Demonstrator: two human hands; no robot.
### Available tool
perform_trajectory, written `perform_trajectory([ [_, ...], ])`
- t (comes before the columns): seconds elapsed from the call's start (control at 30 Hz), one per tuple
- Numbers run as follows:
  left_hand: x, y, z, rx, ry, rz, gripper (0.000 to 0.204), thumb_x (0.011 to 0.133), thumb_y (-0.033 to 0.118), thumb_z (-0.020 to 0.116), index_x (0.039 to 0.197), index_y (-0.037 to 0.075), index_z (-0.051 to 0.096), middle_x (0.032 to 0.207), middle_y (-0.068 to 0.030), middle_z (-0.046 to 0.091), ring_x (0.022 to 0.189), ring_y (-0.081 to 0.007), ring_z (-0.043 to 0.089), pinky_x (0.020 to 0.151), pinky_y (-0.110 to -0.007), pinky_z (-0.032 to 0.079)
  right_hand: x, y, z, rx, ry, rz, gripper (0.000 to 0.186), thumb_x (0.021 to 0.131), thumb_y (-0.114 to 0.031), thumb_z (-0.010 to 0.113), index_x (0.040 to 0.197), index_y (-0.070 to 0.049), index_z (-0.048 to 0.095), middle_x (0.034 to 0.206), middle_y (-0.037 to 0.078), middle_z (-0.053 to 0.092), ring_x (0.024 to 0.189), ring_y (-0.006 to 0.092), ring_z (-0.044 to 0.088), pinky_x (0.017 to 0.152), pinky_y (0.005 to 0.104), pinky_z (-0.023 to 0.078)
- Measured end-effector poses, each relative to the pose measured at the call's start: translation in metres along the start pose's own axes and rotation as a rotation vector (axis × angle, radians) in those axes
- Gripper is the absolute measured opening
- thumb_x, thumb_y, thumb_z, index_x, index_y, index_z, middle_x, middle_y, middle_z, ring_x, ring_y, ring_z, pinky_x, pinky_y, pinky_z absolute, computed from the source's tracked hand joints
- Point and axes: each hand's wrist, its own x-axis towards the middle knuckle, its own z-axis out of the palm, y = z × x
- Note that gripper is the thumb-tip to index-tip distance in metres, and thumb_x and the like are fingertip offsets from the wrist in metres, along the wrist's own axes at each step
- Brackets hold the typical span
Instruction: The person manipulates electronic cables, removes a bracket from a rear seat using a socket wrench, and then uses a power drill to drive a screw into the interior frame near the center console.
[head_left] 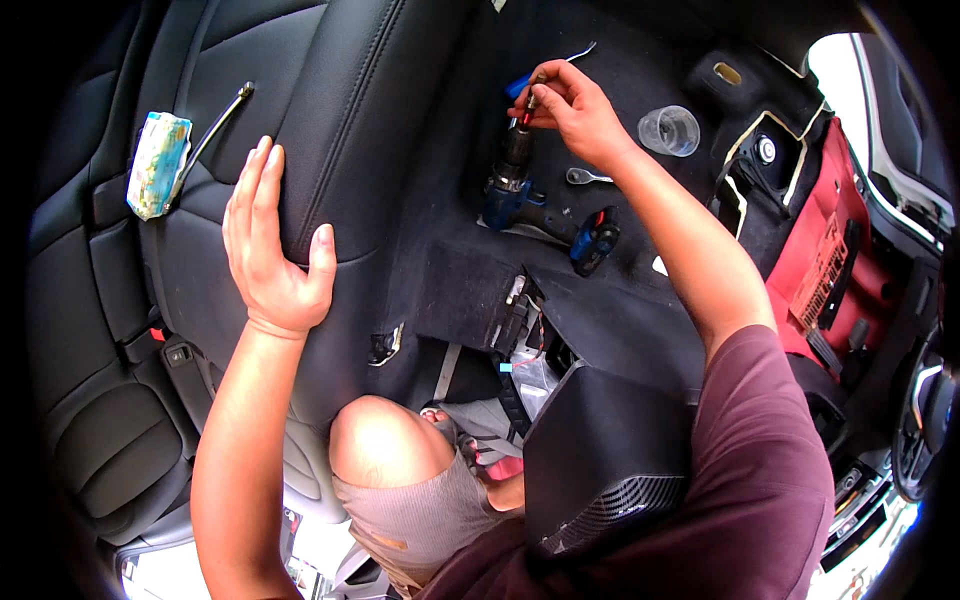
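My left hand (268, 245) lies flat on the black leather seat (350, 130), fingers stretched out and thumb apart, holding nothing. On the dark carpeted floor, my right hand (575, 112) pinches a slim metal driver bit (528, 116) with a red part between thumb and fingers. The bit is at the chuck end of a blue and black cordless drill (512, 190); whether it sits in the chuck I cannot tell. The drill lies on its side, its battery (596, 240) toward me. Just behind my fingers is a blue-handled tool (518, 87) with a thin metal shaft, partly hidden.
A clear plastic cup (669, 131) and a ratchet-like metal tool (587, 176) are near my right forearm. On the seat rest a blue-and-white soft packet (159, 165) and a long-handled ratchet (218, 127). Close to me stands a black console (610, 450), beside exposed wiring (538, 340).
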Motion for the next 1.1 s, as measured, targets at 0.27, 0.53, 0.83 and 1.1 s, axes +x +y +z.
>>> perform_trajectory([
  [0.27,0.001,0.002,-0.001,0.009,0.010,0.001,0.072,0.092,0.023,0.064,0.159,0.000,0.050,0.162,-0.0206,0.054,0.149,-0.0387,0.051,0.125,-0.046,0.036,-0.001,0.006,0.003,-0.156,0.018,0.223,0.025,0.116,-0.025,0.053,0.131,-0.005,0.058,0.117,0.011,0.075,0.118,0.0195,0.072,0.096,0.0386,0.060],
  [0.53,-0.001,-0.002,0.001,0.001,0.027,-0.016,0.073,0.088,0.029,0.068,0.155,0.002,0.056,0.159,-0.0193,0.056,0.148,-0.0385,0.052,0.123,-0.049,0.038,-0.078,0.090,0.022,-1.072,-0.138,0.230,0.093,0.081,-0.019,0.080,0.158,0.008,0.036,0.141,0.033,0.058,0.123,0.0503,0.066,0.109,0.0492,0.054],
  [0.83,0.000,-0.002,0.001,0.006,-0.002,0.005,0.074,0.091,0.024,0.063,0.159,-0.001,0.050,0.162,-0.0210,0.053,0.150,-0.0388,0.051,0.126,-0.046,0.035,-0.098,0.072,0.022,-1.180,-0.099,0.157,0.090,0.085,-0.020,0.083,0.158,0.004,0.034,0.136,0.031,0.058,0.113,0.0463,0.072,0.096,0.0504,0.060],
  [1.1,0.000,-0.002,0.001,-0.001,-0.013,0.006,0.074,0.092,0.026,0.061,0.159,-0.003,0.048,0.163,-0.0229,0.052,0.150,-0.0398,0.050,0.126,-0.046,0.034,-0.119,-0.013,0.005,-0.643,0.207,-0.173,0.040,0.086,-0.007,0.081,0.124,-0.002,0.069,0.104,0.020,0.077,0.100,0.0380,0.079,0.094,0.0407,0.060],
])
